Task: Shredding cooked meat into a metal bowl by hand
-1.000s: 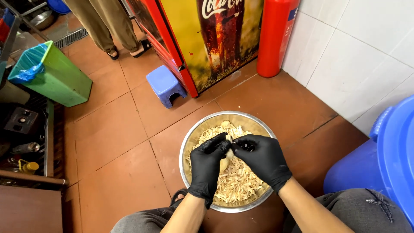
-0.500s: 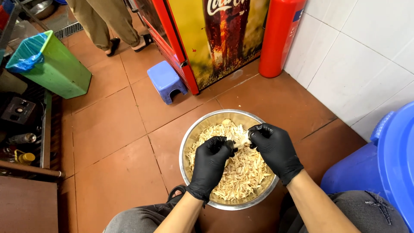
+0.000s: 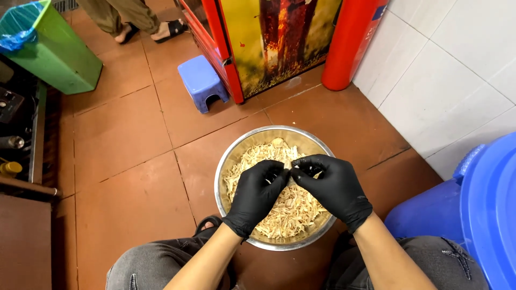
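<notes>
Over one bowl (image 3: 236, 156) (steel): two hands (image 3: 293, 174).

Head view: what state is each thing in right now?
Bowl: on the floor, upright, filled with pale shreds.
Left hand: gloved, pinching a shred over the bowl.
Right hand: gloved, fingertips meeting the left's.
Stool: upright.
Green bin: open, blue liner inside.
Blue barrel: lidded.

Floor (image 3: 123, 139): terracotta tiles with dark grout lines. Resting directly on it: the steel bowl (image 3: 234, 159) of shredded food between my knees, a small blue plastic stool (image 3: 200, 80), a green bin (image 3: 56, 56), a red cylinder (image 3: 349, 45), a blue barrel (image 3: 430, 215).
</notes>
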